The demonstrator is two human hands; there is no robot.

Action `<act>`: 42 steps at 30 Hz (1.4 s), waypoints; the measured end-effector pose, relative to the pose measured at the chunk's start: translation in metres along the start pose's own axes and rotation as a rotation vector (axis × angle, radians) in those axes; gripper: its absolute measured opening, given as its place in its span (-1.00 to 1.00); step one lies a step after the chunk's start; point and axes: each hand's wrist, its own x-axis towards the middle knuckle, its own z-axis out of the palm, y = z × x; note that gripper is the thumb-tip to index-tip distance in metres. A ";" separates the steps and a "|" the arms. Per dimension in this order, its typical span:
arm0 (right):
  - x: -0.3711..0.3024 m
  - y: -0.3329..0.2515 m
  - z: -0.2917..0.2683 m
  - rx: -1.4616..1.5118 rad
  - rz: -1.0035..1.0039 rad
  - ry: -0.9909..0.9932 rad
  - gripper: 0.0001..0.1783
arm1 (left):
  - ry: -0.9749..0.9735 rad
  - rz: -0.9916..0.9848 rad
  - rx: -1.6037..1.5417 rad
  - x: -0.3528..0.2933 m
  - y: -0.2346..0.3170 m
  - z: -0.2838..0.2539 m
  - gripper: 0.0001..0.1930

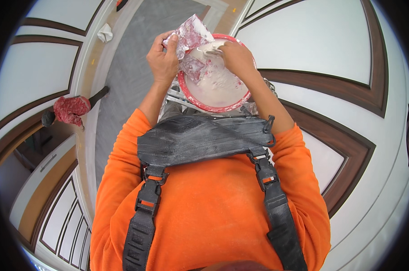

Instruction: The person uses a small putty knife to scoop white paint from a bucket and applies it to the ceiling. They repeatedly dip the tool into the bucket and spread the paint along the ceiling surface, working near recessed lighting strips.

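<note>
Room: a passage with white walls edged in dark brown moulding, all bent by the wide lens.
Far left: a doorway opens beside white and brown panels, its inside dim.
Co-worker: a person in a red patterned top and dark legwear, near that doorway and well apart from the bucket.
By the left wall: a crumpled white item lies near the edge of the floor; its kind is unclear.
Floor: a grey strip with pale, tan borders.
Left hand: the hand pinches a crumpled film packet between thumb and fingers, raised over the bucket's far left rim.
Packet: shiny, pinkish and white-smeared; similar film hangs below it, against the paste.
Wearer: orange long-sleeved top under a black harness.
Bucket: a round tub with a red, splashed rim, in front of the body, holding whitish paste.
Right hand: the hand reaches over the rim, fingers curled, a grey smeared piece at their tips; I cannot tell whether they grip it.
Right wall: large white panels framed in brown.
</note>
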 end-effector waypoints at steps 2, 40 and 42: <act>0.007 -0.006 0.004 -0.014 -0.037 -0.023 -0.74 | -0.008 -0.010 0.000 0.001 -0.001 -0.001 -0.78; -0.052 0.016 0.000 0.044 0.731 -0.061 -0.72 | -0.017 -0.018 -0.077 -0.004 -0.008 0.000 -0.78; -0.065 0.005 0.004 0.079 0.665 -0.032 -0.73 | -0.012 -0.019 -0.087 -0.006 -0.009 0.005 -0.78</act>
